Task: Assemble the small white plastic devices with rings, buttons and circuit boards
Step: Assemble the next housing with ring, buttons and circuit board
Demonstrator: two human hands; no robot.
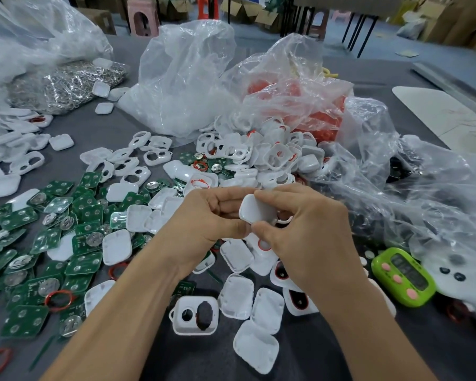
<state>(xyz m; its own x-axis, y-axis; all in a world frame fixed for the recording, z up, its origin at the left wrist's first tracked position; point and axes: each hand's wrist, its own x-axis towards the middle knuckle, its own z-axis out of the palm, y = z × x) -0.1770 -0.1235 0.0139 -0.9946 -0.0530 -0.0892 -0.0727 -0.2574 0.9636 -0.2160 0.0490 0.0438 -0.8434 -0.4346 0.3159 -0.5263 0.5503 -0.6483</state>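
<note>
Both hands meet over the middle of the table around one small white plastic device (254, 209). My left hand (206, 215) grips its left side with thumb below and fingers above. My right hand (305, 229) pinches its right side. Green circuit boards (25, 218) with coin cells cover the table's left. White shells with holes (194, 314) and plain white covers (256, 345) lie below my hands. Red rings (59, 296) lie scattered among them. The device's inner side is hidden by my fingers.
Clear plastic bags stand behind: one of white shells (182, 78), one of red parts (300, 100), one of metal clips (66, 86), one of dark parts (412, 174) at right. A green timer (403, 276) lies at right. Finished white cases (8, 138) pile at far left.
</note>
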